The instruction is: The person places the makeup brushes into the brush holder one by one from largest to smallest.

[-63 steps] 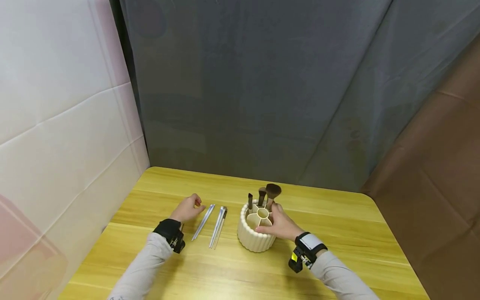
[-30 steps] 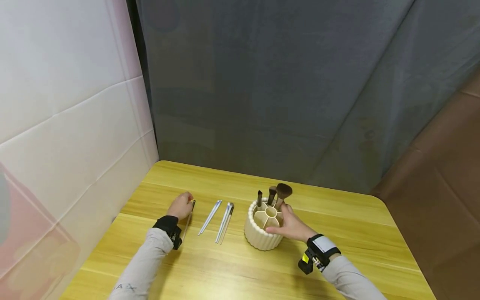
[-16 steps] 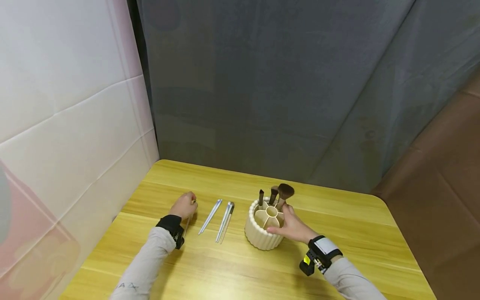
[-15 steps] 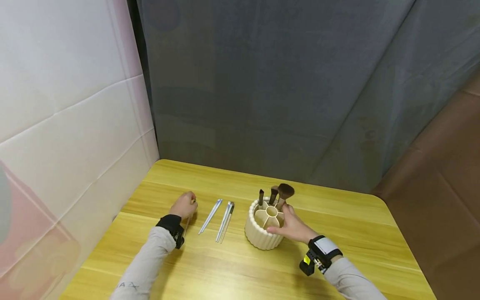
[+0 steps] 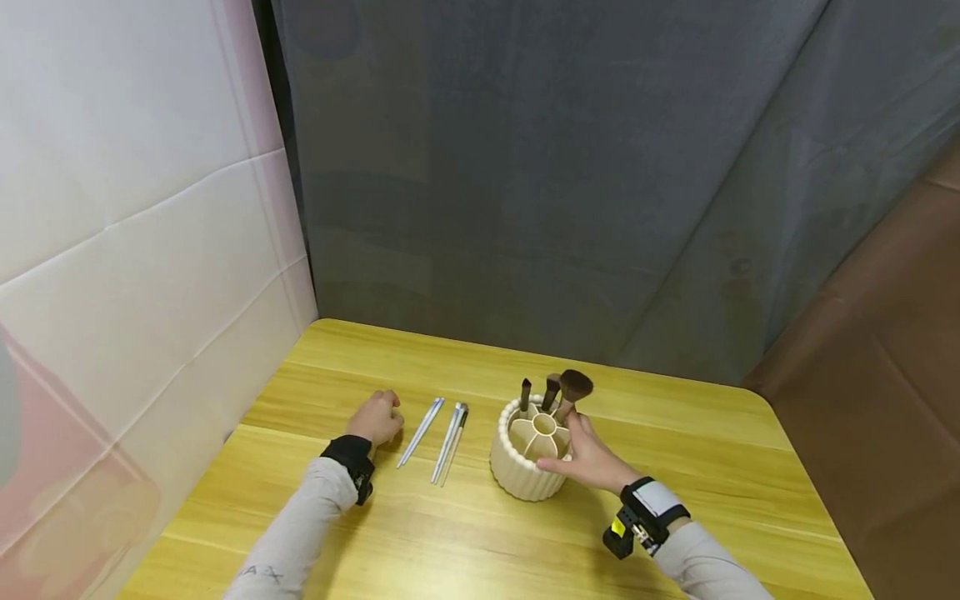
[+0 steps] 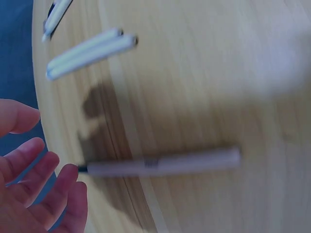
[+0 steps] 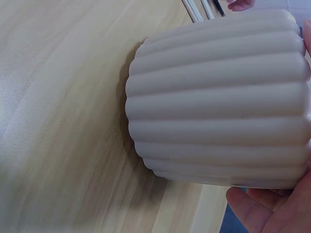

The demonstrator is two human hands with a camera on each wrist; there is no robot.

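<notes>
The thin brush (image 6: 163, 165), gripped a second ago, is now released beside the relaxed left hand (image 5: 377, 418); the ribbed holder (image 5: 525, 462) is still grasped by the right hand (image 5: 588, 458).

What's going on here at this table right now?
A person sits at a wooden table. Their right hand holds the side of a ribbed cream holder with three makeup brushes standing in it. Their left hand rests with open fingers beside a slim pen-like stick on the table. More slim sticks lie between hand and holder.
</notes>
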